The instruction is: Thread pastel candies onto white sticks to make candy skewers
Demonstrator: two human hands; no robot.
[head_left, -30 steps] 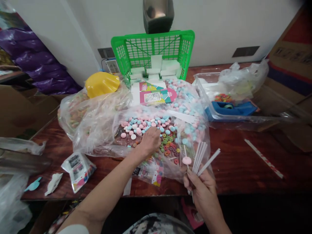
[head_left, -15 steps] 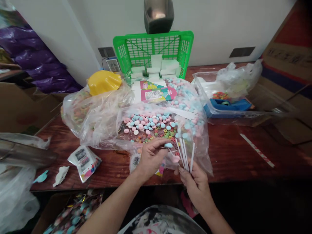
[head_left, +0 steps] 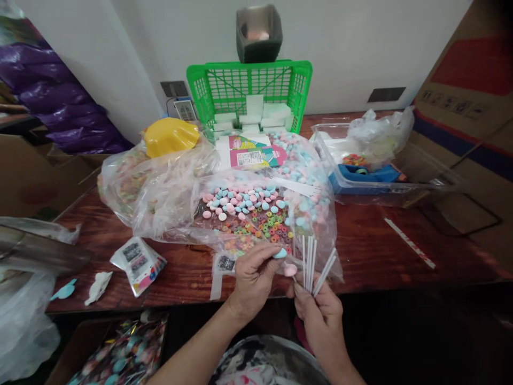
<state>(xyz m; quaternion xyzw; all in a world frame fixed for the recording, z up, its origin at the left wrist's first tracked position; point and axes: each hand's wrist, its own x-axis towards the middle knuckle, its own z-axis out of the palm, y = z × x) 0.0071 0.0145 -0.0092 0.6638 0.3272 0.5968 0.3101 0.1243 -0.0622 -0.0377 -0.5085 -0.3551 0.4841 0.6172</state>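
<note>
Blue candy (head_left: pixel 280 253), one: pinched at its edge in your left hand (head_left: pixel 252 280), thumb and finger closed, just above the near edge of the tabletop (head_left: pixel 366 246). The edge grip presumably leaves most of its surface exposed. Pink candy (head_left: pixel 290 270), one: just beside it, at the fingertips of your right hand (head_left: pixel 318 307), apparently on a stick. That same hand is closed round a bundle of white sticks (head_left: pixel 308 264), at least five (overlap spoils an exact count), fanned upward, probably so the tips stand apart.

Beyond your hands, loose candies (head_left: pixel 236 200) in pink, blue and white, too many to count, lie on clear plastic; dozens of coloured rings (head_left: pixel 276 231) sit on the near side, likely placed for short reach. Left: one stack of printed pouches (head_left: pixel 138 264). Farther back: one yellow piece (head_left: pixel 171 136) on a bag, one green basket (head_left: pixel 250 68) holding at least five white blocks (head_left: pixel 254 105). Right: one blue dispenser (head_left: pixel 348 182) inside a clear tray.
</note>
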